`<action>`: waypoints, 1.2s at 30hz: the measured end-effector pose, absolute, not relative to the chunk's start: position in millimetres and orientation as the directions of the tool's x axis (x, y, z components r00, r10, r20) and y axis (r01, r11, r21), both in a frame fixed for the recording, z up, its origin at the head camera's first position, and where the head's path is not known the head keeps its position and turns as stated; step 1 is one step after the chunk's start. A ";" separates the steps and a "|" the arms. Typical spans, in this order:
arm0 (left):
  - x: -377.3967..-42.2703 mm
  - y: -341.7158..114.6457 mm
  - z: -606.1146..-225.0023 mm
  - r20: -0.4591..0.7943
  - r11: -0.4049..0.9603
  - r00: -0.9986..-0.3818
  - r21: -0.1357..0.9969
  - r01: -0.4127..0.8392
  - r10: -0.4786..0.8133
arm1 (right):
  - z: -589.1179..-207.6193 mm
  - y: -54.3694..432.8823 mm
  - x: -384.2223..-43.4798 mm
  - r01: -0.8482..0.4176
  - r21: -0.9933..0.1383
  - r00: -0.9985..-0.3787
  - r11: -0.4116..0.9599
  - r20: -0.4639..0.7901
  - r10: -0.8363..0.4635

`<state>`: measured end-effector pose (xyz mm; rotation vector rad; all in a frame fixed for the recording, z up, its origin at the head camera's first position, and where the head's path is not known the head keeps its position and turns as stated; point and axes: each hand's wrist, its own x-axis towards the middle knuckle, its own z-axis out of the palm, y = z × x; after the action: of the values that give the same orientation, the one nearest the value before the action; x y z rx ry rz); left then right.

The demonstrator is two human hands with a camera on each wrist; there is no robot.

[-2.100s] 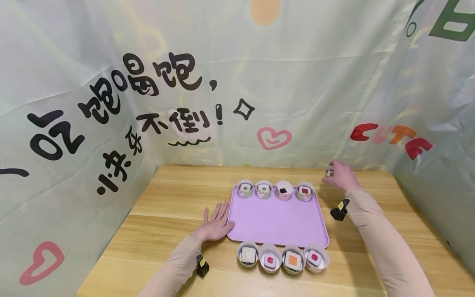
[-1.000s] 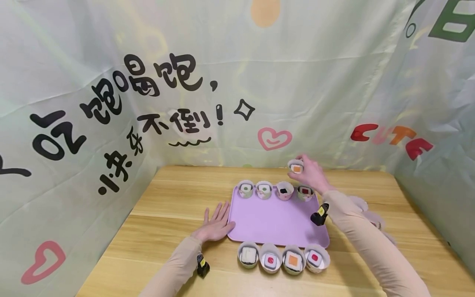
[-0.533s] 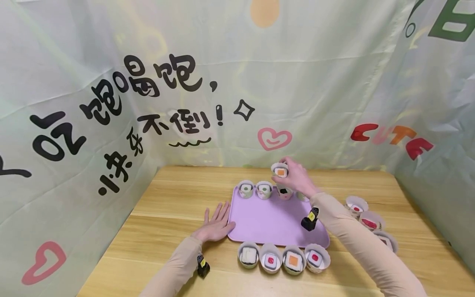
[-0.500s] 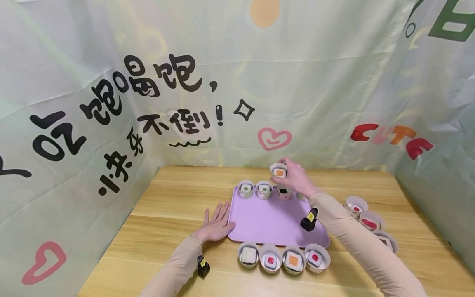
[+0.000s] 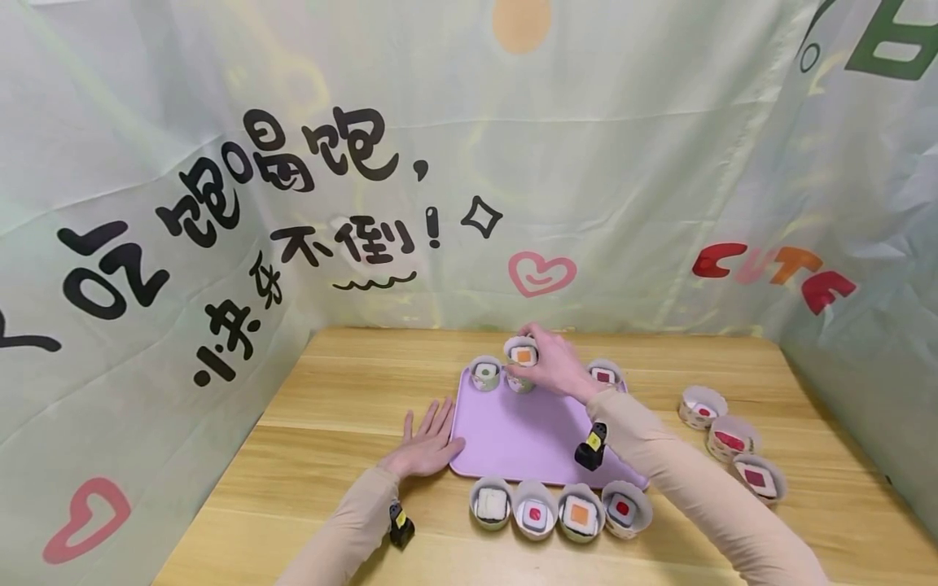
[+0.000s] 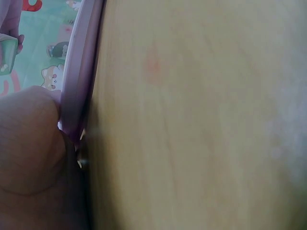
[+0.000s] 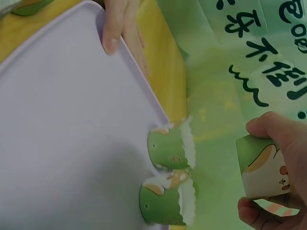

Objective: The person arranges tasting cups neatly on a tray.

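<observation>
My right hand [image 5: 558, 366] pinches a paper baking cup [image 5: 521, 352] by its sides, in the air over the tray's far edge. Inside it lies a white sushi-like piece with an orange square centre. In the right wrist view that cup [image 7: 263, 167] shows a cartoon animal print between thumb and fingers. Below and behind it, a green-dotted cup [image 5: 521, 385] is partly covered; another cup [image 5: 484, 373] stands at the tray's far left corner. My left hand [image 5: 423, 449] lies flat at the left edge of the purple tray [image 5: 528, 435], its thumb on the rim.
A red-centred cup [image 5: 604, 375] stands at the tray's far right; the black-topped one is hidden by my right hand. Several filled cups [image 5: 580, 513] line the tray's near side. Three more cups [image 5: 734, 438] stand right of it. Printed cloth [image 5: 454, 163] walls the table.
My right hand has carried the orange-centred cup from the table's far right leftward above the tray's far row, lowering slightly of late. The left hand has stayed in place.
</observation>
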<state>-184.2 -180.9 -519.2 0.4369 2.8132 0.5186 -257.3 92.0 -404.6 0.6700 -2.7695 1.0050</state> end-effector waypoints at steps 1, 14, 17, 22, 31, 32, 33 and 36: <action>-184.0 -180.8 -518.9 -0.185 0.892 -0.924 0.380 0.245 0.333 | -405.5 90.3 -256.8 -0.456 -0.575 -0.889 0.679 0.263 -0.374; -184.7 -181.0 -521.4 -0.181 0.890 -0.925 0.383 0.247 0.334 | -415.8 66.7 -247.4 -0.517 -0.530 -0.854 0.672 0.273 -0.442; -184.6 -180.9 -521.2 -0.180 0.889 -0.926 0.386 0.244 0.333 | -418.1 60.1 -244.9 -0.518 -0.512 -0.853 0.685 0.249 -0.458; -183.9 -180.7 -519.2 -0.182 0.887 -0.925 0.394 0.242 0.333 | -422.2 49.9 -240.5 -0.498 -0.505 -0.858 0.705 0.171 -0.484; -183.2 -180.4 -517.9 -0.181 0.887 -0.926 0.394 0.241 0.332 | -431.3 37.6 -231.7 -0.545 -0.436 -0.827 0.716 0.140 -0.544; -183.3 -180.4 -518.1 -0.181 0.887 -0.926 0.393 0.242 0.332 | -432.3 36.7 -231.1 -0.550 -0.427 -0.824 0.718 0.138 -0.550; -183.4 -180.4 -518.4 -0.180 0.888 -0.926 0.391 0.243 0.333 | -433.0 35.7 -230.5 -0.555 -0.419 -0.821 0.719 0.135 -0.555; -183.8 -180.4 -519.4 -0.178 0.889 -0.926 0.386 0.245 0.333 | -435.6 33.2 -229.6 -0.561 -0.405 -0.815 0.722 0.118 -0.567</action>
<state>-183.8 -180.4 -519.4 0.4379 2.8176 0.5298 -229.6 33.2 -435.6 0.9586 -2.9289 0.6808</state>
